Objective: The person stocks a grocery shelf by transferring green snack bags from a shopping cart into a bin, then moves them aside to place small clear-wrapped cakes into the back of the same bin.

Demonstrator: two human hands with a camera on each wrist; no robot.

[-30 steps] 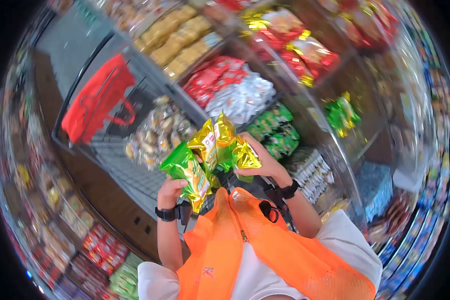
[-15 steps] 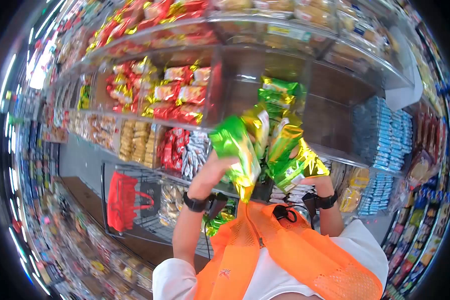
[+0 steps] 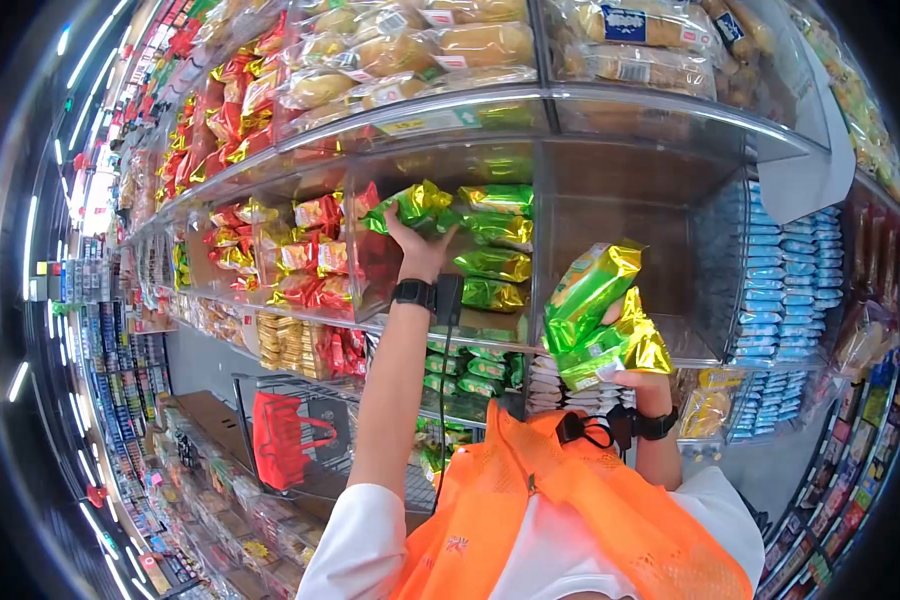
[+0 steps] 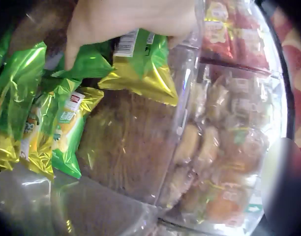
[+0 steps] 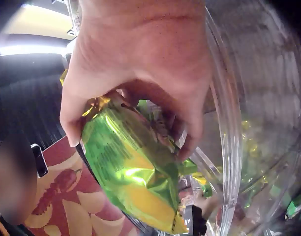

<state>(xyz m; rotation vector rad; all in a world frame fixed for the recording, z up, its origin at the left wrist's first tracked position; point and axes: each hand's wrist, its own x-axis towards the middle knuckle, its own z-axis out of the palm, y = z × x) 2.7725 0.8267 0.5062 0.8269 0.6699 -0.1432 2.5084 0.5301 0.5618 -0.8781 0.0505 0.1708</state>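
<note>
My left hand (image 3: 420, 252) reaches into a shelf bin and grips a green and gold snack bag (image 3: 415, 207) by its lower side. Directly to its right, several matching green and gold bags (image 3: 495, 264) lie stacked in that bin. In the left wrist view, the left hand (image 4: 131, 19) covers the top of the bag (image 4: 145, 71), beside the other bags (image 4: 17, 103). Nearer my chest, my right hand (image 3: 646, 384) holds two more green and gold bags (image 3: 582, 300), one overlapping the other. In the right wrist view, fingers and thumb curl round a crinkled bag (image 5: 135, 157).
Clear plastic dividers and a shelf lip (image 3: 660, 345) edge the bins. Red and gold packs (image 3: 315, 255) sit to the left, blue packs (image 3: 790, 270) to the right, bagged bread (image 3: 400, 50) above. A cart with a red bag (image 3: 280, 440) stands lower left.
My view has turned from the cart to the shelf. The left hand has moved forward from near my chest into the bin with its bag; the right hand keeps its bags near the shelf edge.
</note>
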